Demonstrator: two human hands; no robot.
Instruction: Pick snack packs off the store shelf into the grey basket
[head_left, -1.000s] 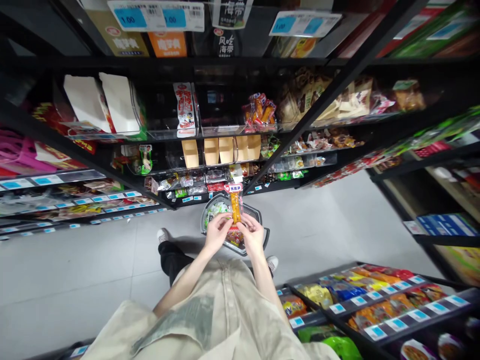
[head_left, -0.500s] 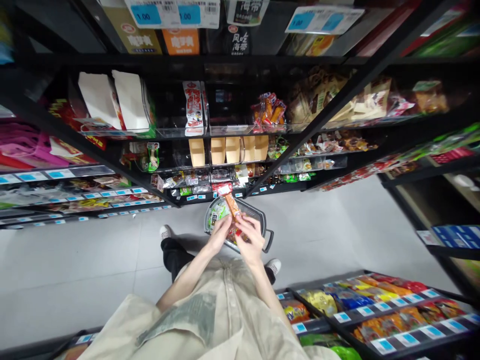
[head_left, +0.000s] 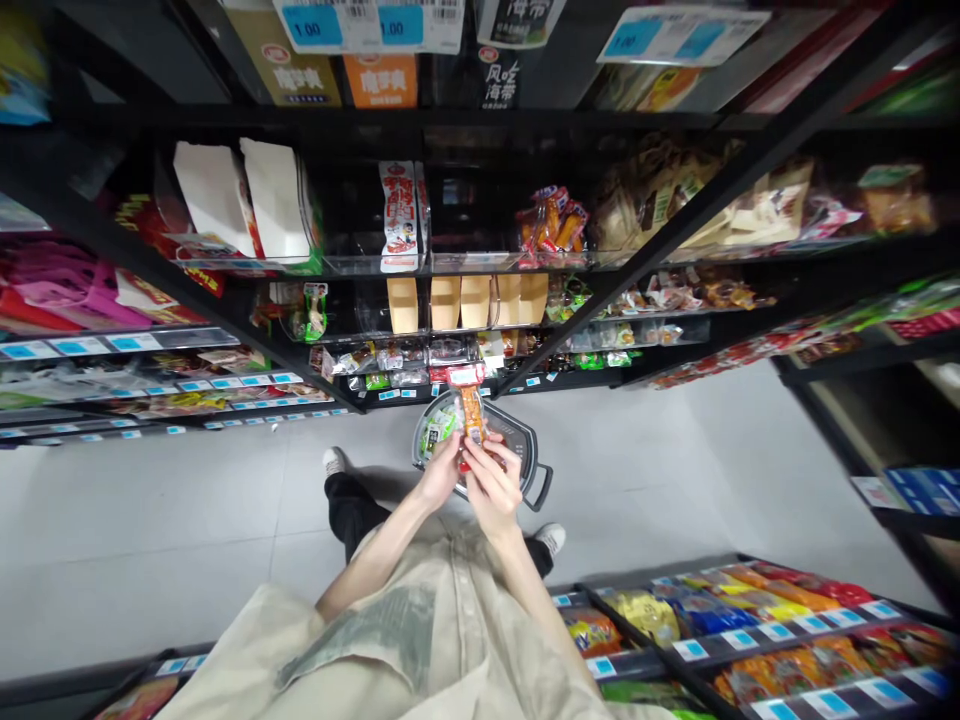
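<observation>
A long narrow snack packet (head_left: pixel 471 400), orange with a red top, is held upright between my two hands. My left hand (head_left: pixel 441 470) pinches its lower left side, and my right hand (head_left: pixel 495 480) has its fingers closed on the lower right side. The packet's bottom end is partly hidden by my fingers. Below my hands a dark grey shopping basket (head_left: pixel 528 440) stands on the floor, its handle to the right. Inside it, green and white packets (head_left: pixel 437 428) show at the left.
Black shelves rise ahead, with beige paper boxes (head_left: pixel 445 302), a white and red packet (head_left: pixel 399 215) and orange-red snacks (head_left: pixel 553 225). More bagged snacks (head_left: pixel 637 615) fill a rack at the lower right. The grey floor (head_left: pixel 225 520) extends left and right of my feet.
The packet has turned from a slant to nearly upright, and my right-hand fingers have shifted across its lower part. The whole view has moved slightly, so the shelves appear further right.
</observation>
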